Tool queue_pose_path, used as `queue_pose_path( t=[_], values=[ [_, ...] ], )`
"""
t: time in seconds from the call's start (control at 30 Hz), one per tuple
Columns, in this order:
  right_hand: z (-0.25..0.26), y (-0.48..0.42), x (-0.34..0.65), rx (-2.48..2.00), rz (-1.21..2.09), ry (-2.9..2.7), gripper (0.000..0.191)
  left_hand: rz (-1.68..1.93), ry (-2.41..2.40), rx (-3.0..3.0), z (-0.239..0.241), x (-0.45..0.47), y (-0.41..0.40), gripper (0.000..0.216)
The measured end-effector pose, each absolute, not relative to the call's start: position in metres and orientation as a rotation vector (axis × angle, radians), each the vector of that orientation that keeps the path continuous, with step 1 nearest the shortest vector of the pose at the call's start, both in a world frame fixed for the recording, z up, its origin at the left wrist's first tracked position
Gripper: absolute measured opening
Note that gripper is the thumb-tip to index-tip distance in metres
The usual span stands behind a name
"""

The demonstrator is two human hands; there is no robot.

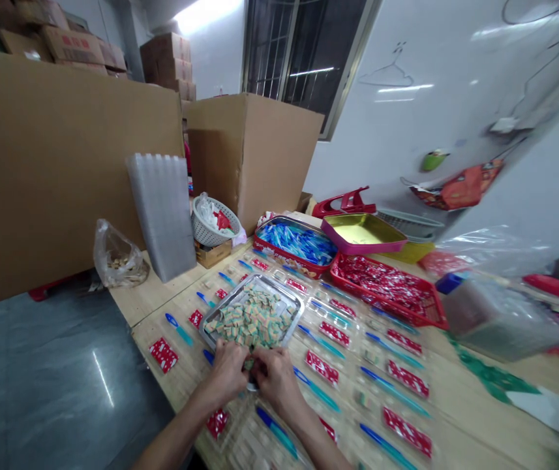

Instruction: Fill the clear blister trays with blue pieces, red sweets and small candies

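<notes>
Head view: left hand and right hand together at near edge of metal tray, fingers curled inward; blurred, can't tell whether anything pinched. Small pieces heaped just beyond fingertips, likely for short reach. Red packets either side, probably spaced for access.

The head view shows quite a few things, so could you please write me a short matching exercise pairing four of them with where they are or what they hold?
1. Left hand
2. Tray
3. Red basket
4. Hanger

A. Filled with small packets
B. On the wall
C. Beside the right hand
D. Heaped with small blocks

Pairs: 1-C, 2-D, 3-A, 4-B.
</notes>
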State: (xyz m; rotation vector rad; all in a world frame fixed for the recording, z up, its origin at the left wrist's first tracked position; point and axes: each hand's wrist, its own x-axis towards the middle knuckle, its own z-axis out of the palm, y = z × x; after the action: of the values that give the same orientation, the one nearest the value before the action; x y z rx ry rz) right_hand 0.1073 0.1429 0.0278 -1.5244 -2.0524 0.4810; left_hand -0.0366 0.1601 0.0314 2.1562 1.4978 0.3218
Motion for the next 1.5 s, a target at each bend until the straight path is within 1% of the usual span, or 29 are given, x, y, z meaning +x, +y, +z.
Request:
queue_pose_path(
  t=[0.1, 0.27, 0.47, 0.57, 0.7, 0.93, 1.13, 1.23, 1.3, 1.4, 1.5],
  values=[
    [0.027, 0.143, 0.109, -1.544, 0.481, -2.040, 0.024, 0.299, 1.499, 2.167, 0.029, -0.036, 0.161, 0.021],
    [0.024, 0.144, 0.111, -1.530, 0.462, -2.052, 0.032, 0.324, 1.510, 2.170, 0.025, -0.037, 0.161, 0.020],
    [0.024, 0.145, 0.111, -1.400, 0.383, -2.119, 0.032, 0.368, 1.469, 2.192, 0.033, -0.038, 0.163, 0.018],
    [0.032, 0.148, 0.107, -1.286, 0.358, -2.193, 0.029, 0.382, 1.468, 2.157, 0.044, -0.045, 0.166, 0.016],
    [0.044, 0.153, 0.091, -1.158, 0.318, -2.298, 0.018, 0.399, 1.444, 2.043, 0.057, -0.069, 0.171, 0.013],
    [0.047, 0.157, 0.033, -0.942, 0.335, -2.400, 0.018, 0.505, 1.361, 1.698, 0.050, -0.137, 0.165, 0.017],
    [0.039, 0.165, -0.013, -0.904, 0.469, -2.385, 0.022, 0.626, 1.374, 1.572, 0.038, -0.183, 0.162, 0.010],
    [0.036, 0.178, -0.026, -0.905, 0.552, -2.341, 0.021, 0.691, 1.372, 1.517, 0.031, -0.195, 0.168, 0.012],
    [0.037, 0.192, -0.029, -0.975, 0.621, -2.288, 0.018, 0.752, 1.378, 1.514, 0.028, -0.200, 0.174, 0.019],
    [0.043, 0.223, -0.025, -1.141, 0.857, -2.155, 0.012, 0.861, 1.464, 1.533, 0.028, -0.206, 0.185, 0.030],
    [0.048, 0.261, -0.020, -1.333, 1.031, -1.959, 0.011, 0.908, 1.612, 1.560, 0.029, -0.210, 0.192, 0.025]
  ],
)
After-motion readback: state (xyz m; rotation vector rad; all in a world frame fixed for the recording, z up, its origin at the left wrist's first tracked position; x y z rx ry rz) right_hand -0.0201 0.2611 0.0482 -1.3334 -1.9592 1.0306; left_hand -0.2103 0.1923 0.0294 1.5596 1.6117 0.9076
